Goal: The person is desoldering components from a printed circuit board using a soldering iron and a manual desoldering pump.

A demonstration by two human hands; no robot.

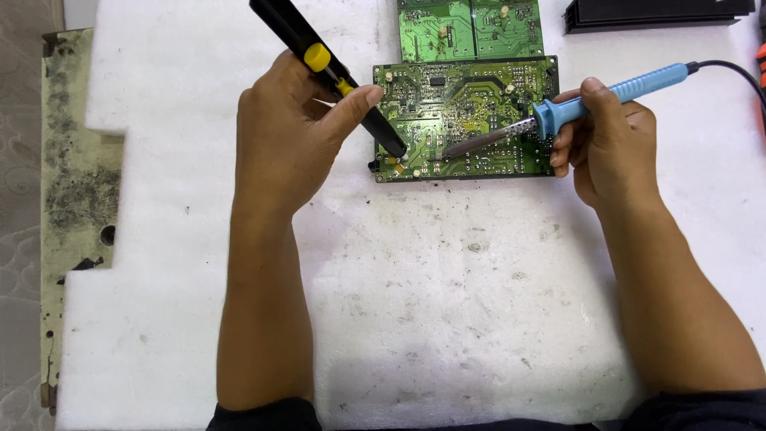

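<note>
A green circuit board [471,104] lies solder side up on a white foam sheet [447,279]. My left hand [287,136] grips a black desoldering pump with a yellow button [317,56]; its black nozzle touches the board's lower left corner. My right hand [608,140] holds a soldering iron by its blue handle [614,92]. The iron's metal tip points left and rests on the board close to the pump's nozzle.
A second green circuit board [471,28] lies just behind the first. A black ribbed part [654,12] sits at the top right. The iron's black cord [742,76] runs off to the right. A stained, worn surface [76,183] shows left of the foam.
</note>
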